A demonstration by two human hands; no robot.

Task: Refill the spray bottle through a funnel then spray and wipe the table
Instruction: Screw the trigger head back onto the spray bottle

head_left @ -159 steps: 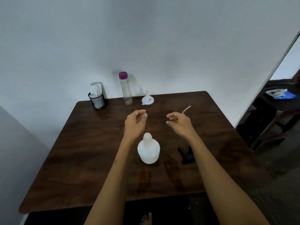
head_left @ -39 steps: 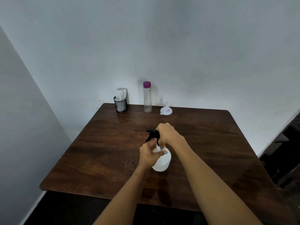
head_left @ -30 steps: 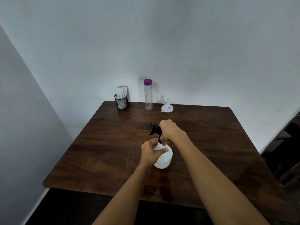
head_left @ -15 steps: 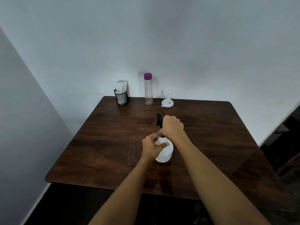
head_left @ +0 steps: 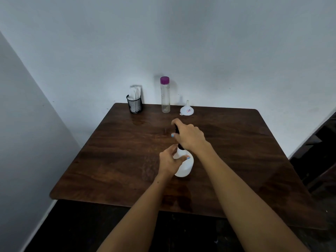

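At frame centre, the left hand (head_left: 171,160) grips the white spray bottle (head_left: 183,166) while the right hand (head_left: 189,136) clasps its black trigger head (head_left: 176,130); a cross-threaded or loose head could leak onto the worktop (head_left: 118,160).

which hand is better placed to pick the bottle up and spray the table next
Probably the right hand: it already grips the black spray head on top of the spray bottle. The left hand only steadies the bottle's shoulder.
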